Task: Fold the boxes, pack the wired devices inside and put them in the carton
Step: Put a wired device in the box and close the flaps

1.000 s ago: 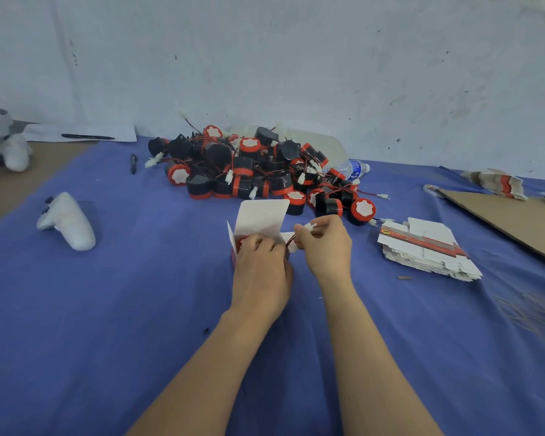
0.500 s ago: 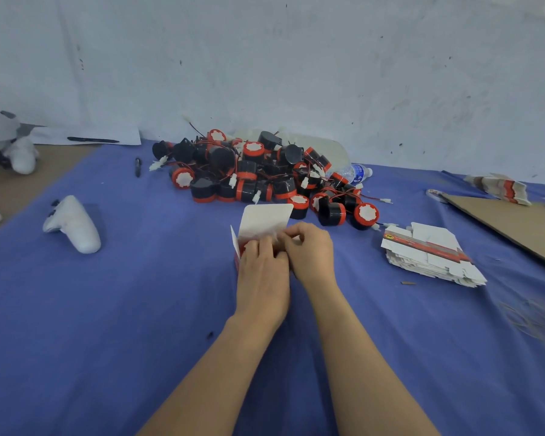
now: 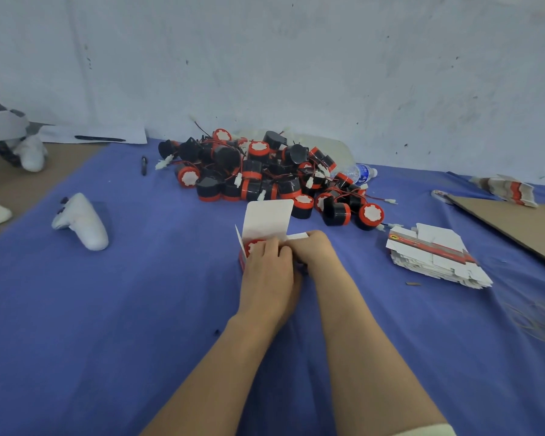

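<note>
A small white box (image 3: 266, 219) stands on the blue cloth with its lid flap upright. Inside it sits a black and red wired device (image 3: 254, 246), its white-topped red cap showing. My left hand (image 3: 268, 273) wraps the box's near side. My right hand (image 3: 312, 251) pinches the box's right side flap, fingers touching those of my left hand. Behind the box lies a heap of black and red wired devices (image 3: 265, 174). A stack of flat unfolded boxes (image 3: 434, 254) lies to the right. The brown carton flap (image 3: 516, 221) shows at far right.
A white controller (image 3: 82, 221) lies on the cloth at left. A black pen (image 3: 143, 165) and a water bottle (image 3: 357, 173) lie near the heap. A headset (image 3: 4, 133) and paper sheet (image 3: 95, 135) sit at back left. Crumpled boxes (image 3: 505, 188) lie at back right.
My right hand has come in from the box's right, where it held the device's wire and plug, and now presses at the box's side flap. The wire is out of sight.
</note>
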Demonstrator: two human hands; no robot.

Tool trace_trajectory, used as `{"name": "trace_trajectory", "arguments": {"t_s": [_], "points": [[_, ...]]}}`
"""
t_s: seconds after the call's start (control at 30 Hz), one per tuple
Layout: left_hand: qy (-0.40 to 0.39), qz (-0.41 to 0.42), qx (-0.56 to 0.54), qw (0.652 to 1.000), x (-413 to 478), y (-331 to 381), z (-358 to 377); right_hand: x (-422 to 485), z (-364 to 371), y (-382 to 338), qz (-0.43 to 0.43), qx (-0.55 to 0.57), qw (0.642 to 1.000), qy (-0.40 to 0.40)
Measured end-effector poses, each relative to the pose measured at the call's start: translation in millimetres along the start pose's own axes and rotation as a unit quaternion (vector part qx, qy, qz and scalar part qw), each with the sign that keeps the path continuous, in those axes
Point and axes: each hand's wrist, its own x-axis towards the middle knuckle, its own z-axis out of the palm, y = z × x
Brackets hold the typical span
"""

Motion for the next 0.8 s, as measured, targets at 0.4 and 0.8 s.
{"name": "trace_trajectory", "arguments": {"t_s": [0.4, 0.8], "points": [[0.017, 0.03, 0.069, 0.997, 2, 0, 5, -7, 2, 22, -0.155, 0.17, 0.968, 0.096], [0.126, 0.005, -0.142, 0.982, 1, -7, -16, -12, 12, 34, -0.138, 0.261, 0.955, -0.03]]}}
